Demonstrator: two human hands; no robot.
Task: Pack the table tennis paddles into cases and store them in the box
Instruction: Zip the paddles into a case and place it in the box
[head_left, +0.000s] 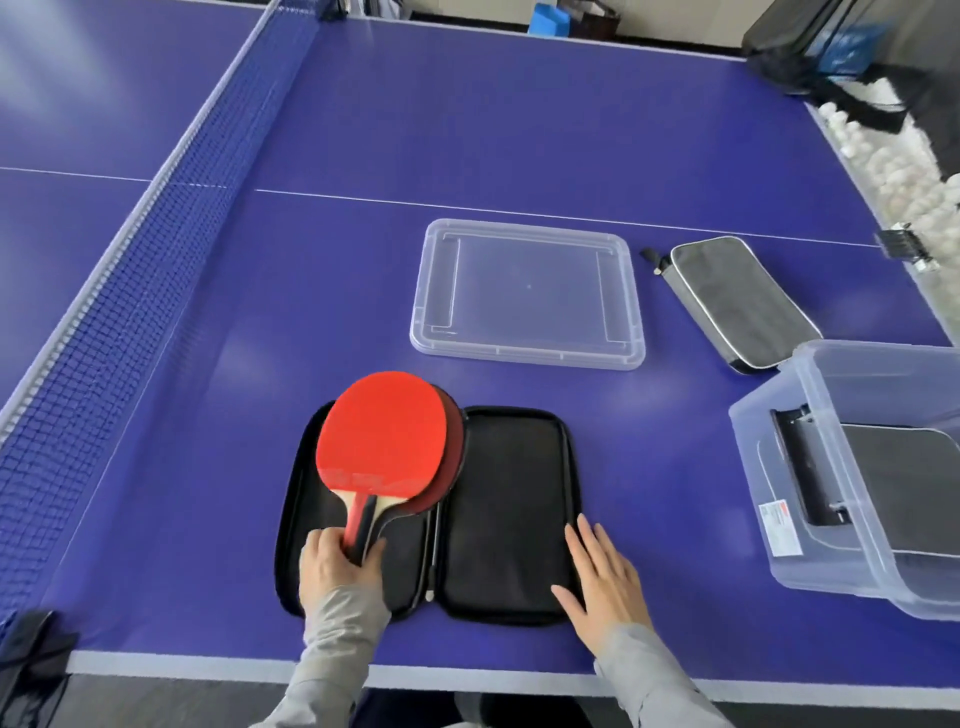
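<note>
Lying unzipped and flat near the table's front edge, at six o'clock in the view, the open case is a black, round-cornered rectangle with a matte fabric lining and two halves side by side. Two paddles rest stacked on its left half: the top paddle shows smooth bright red rubber on a rounded blade with a pale wooden neck and a red-and-black handle, and the lower paddle shows only a dark red crescent at the three o'clock edge. Their long axis runs near six to twelve o'clock, with handles towards the person and blades away. The left hand grips the top paddle's handle, fingers curled round it. The right hand lies flat with straight fingers on the right half's outer edge, grasping nothing. Cases counted: three. A zipped case, grey-black fabric with pale piping, lies at two o'clock from the open case, its long axis running from ten to four o'clock. A third black case sits inside the box, a clear plastic tub at three o'clock. One clear, shallow, rectangular lid lies at twelve o'clock. All rest on the smooth blue table, its mesh net at nine o'clock. White balls are heaped at two o'clock beyond the table's edge.
</note>
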